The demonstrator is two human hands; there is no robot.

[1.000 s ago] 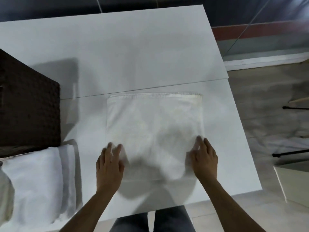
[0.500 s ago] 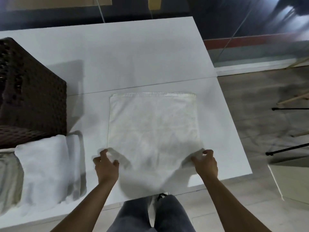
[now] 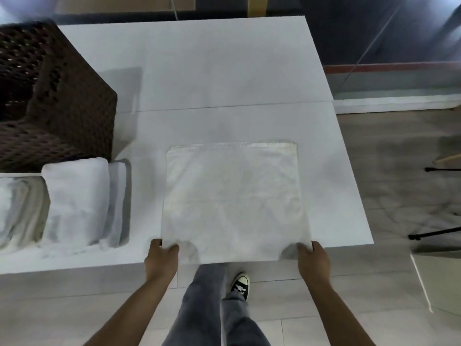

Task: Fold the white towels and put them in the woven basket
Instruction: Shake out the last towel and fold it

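Head view, looking down over the person's arms.

Item: white towel (image 3: 233,201), spread flat and roughly square on the near half of the white table (image 3: 199,78), hemmed far edge lying straight, near edge at the table's front lip and slightly overhanging it.

Item: left hand (image 3: 161,258), at the towel's near left corner, thumb on top of the cloth and fingers curled beneath, pinching that corner.

Item: right hand (image 3: 313,260), at the towel's near right corner, gripping it the same way, thumb over the cloth. The two hands are well apart, one at each end of the near edge.

Item: woven basket (image 3: 57,106), dark brown, open weave, standing on the table's left side, far from the spread towel. Its inside is dark; what it holds cannot be told.

Item: folded white towels (image 3: 74,201), a stack just in front of the basket, between it and the table's near edge, to the left of the spread towel. Further pale cloth (image 3: 17,211) lies beside the stack at the left edge of view.

Item: grey trouser legs (image 3: 204,308) and one black-and-white shoe (image 3: 240,285), below the table edge on a tiled floor (image 3: 399,186).
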